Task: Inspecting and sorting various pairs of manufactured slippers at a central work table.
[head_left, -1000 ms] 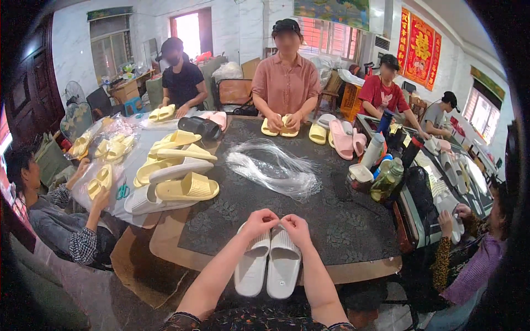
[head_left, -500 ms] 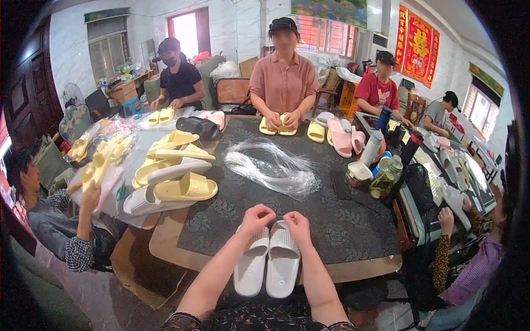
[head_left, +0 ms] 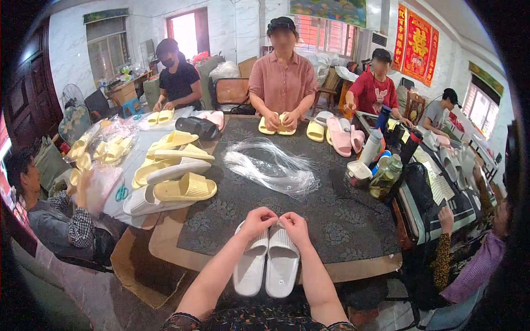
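A pair of white slippers (head_left: 268,265) lies side by side on the dark patterned table cover (head_left: 342,220), toes toward me at the near edge. My left hand (head_left: 256,220) and my right hand (head_left: 293,226) meet over the far ends of the slippers, fingers pinched together where the two slippers touch. Whether a thin tie is between the fingers cannot be made out. A bundle of clear plastic strands (head_left: 273,165) lies in the middle of the table beyond my hands.
Yellow and white slippers (head_left: 176,171) are piled at the left. Pink slippers (head_left: 342,135) and bottles (head_left: 381,165) stand at the right. A person opposite (head_left: 282,83) handles yellow slippers; other people sit around the table on both sides.
My hands have stayed on the far ends of the white slippers, closing a little nearer together. The view has shifted slightly.
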The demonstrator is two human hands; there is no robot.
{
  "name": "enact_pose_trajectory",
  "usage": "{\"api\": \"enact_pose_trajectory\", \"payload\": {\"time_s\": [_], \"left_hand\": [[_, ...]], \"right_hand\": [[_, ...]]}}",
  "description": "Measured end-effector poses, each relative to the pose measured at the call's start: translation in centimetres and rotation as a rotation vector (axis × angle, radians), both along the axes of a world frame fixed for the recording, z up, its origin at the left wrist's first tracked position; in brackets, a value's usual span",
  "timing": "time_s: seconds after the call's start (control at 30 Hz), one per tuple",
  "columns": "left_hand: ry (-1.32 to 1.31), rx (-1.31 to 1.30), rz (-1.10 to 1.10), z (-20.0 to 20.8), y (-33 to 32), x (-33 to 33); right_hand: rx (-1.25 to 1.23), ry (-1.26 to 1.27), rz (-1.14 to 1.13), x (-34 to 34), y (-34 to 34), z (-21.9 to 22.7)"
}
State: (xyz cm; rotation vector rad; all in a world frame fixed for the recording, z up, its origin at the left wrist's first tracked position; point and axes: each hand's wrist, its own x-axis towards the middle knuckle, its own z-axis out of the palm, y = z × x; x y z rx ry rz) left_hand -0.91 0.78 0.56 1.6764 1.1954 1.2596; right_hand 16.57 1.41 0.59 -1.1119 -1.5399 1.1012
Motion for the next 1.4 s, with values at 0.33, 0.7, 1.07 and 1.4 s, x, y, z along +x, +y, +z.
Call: {"api": "enact_pose_trajectory", "payload": {"time_s": [0.33,0.7,1.07,1.4], "left_hand": [[-0.068,-0.105,-0.014,0.1,0.2,0.2],[-0.045,-0.078,0.088,1.0,0.1,0.4],[-0.104,-0.04,0.084,0.6,0.1,-0.1],[-0.112,-0.077,0.089,-0.1,0.4,-0.1]], "right_hand": [[-0.006,0.022,-0.043,0.5,0.7,-1.5],[0.042,-0.012,-0.097,0.8,0.8,-1.8],[0.009,0.128,-0.066,0.3,0.9,-2.0],[-0.001,0.064,-0.07,0.4,0.2,-0.4]]}}
